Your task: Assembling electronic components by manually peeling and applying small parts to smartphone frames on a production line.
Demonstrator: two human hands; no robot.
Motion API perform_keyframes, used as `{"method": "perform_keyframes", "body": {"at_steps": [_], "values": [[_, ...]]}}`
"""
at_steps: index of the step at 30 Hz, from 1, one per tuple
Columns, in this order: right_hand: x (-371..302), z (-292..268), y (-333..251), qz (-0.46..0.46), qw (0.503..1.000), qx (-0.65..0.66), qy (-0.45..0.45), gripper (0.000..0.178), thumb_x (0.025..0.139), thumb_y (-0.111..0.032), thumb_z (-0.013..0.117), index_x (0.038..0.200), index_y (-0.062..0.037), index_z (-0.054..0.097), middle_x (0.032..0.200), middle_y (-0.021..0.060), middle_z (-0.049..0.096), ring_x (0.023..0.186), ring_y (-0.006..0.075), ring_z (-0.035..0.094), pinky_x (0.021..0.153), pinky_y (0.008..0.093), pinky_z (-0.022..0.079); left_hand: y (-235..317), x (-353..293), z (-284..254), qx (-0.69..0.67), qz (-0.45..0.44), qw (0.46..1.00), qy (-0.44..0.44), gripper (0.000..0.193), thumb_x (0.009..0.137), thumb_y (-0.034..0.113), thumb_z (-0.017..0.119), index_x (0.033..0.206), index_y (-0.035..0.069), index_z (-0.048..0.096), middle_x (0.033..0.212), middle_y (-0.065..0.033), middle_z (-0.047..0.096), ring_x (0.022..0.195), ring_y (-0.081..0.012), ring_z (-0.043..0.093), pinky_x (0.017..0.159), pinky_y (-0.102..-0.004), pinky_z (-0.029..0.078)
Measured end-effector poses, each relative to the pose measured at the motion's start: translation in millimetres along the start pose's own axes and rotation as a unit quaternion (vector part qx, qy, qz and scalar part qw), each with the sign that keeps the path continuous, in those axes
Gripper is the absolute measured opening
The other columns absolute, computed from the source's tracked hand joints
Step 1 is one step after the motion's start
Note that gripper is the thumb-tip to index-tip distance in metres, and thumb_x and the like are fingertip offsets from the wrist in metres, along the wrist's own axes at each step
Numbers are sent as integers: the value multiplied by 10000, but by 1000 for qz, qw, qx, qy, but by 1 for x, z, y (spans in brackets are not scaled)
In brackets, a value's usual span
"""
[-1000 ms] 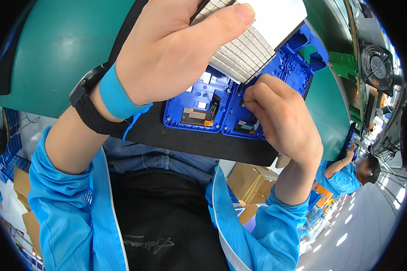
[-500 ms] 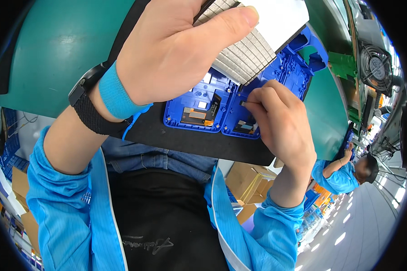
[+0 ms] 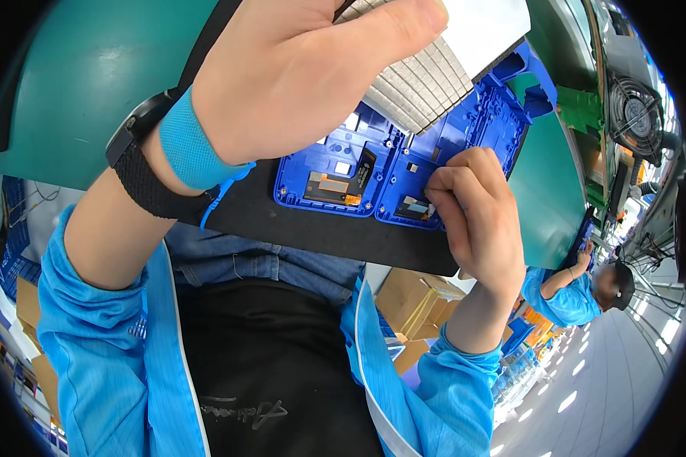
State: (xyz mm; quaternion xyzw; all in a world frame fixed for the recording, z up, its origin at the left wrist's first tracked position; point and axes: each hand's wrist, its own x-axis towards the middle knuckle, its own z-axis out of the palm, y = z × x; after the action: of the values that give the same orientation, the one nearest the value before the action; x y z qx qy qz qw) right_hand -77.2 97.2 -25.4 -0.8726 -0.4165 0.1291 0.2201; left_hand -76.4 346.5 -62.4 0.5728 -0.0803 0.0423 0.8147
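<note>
My left hand [image 3: 282, 91] grips a sheet of grey foam strips [image 3: 421, 90] with a white backing, its thumb lying across the top. The sheet is held over an opened blue plastic housing [image 3: 391, 179] and hides part of it. My right hand [image 3: 476, 209] is over the housing's right half, thumb and fingers pinched together; whether anything is between them is hidden. A small grey square pad [image 3: 412, 167] lies on the blue plastic left of those fingers. Close to the fingertips is a dark component [image 3: 414, 208]. The left half carries another dark component with a copper-coloured patch [image 3: 332, 185].
Under the housing lies a black mat [image 3: 320, 232] on a green table [image 3: 91, 91]. A black fan [image 3: 634, 114] stands at the far right. Cardboard boxes [image 3: 411, 301] sit below the table edge. Another person in blue [image 3: 564, 297] works further right.
My right hand has drawn back from the small grey pad, which now shows uncovered on the housing, and moved slightly nearer to me. The left hand and its sheet have shifted slightly.
</note>
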Motion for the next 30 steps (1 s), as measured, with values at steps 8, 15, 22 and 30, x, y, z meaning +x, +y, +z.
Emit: {"method": "perform_keyframes", "body": {"at_steps": [8,15,22,30], "values": [[-1,3,-5,8,1000,-9,8,158,757,75,698,875,-1,626,881,114,571,801,291,543,700,368,452,2,-3,0,5,4,1000,5,300,1009,150,599,1191,-82,540,1032,-73,644,894,-66,561,773,-223,475],[-5,14,-10,31,995,-40,84,230,739,61,752,915,-5,618,948,130,583,862,316,575,714,374,480,8,-4,-4,28,-11,1000,8,299,1007,158,603,1185,-74,543,1015,-62,634,878,-63,543,768,-222,464],[-10,8,-20,67,972,-20,225,137,827,93,685,935,31,629,909,140,630,754,196,581,681,276,462,-6,-6,-1,53,-3,997,-61,420,1057,204,487,1377,-65,462,1244,-143,632,1132,-156,601,981,-286,467],[55,0,-15,-13,935,17,355,153,822,60,744,940,0,669,872,106,668,715,210,659,614,285,514,-18,11,17,101,43,992,-62,358,1032,211,510,1281,-44,535,1017,-148,659,921,-184,635,810,-303,494]]}}
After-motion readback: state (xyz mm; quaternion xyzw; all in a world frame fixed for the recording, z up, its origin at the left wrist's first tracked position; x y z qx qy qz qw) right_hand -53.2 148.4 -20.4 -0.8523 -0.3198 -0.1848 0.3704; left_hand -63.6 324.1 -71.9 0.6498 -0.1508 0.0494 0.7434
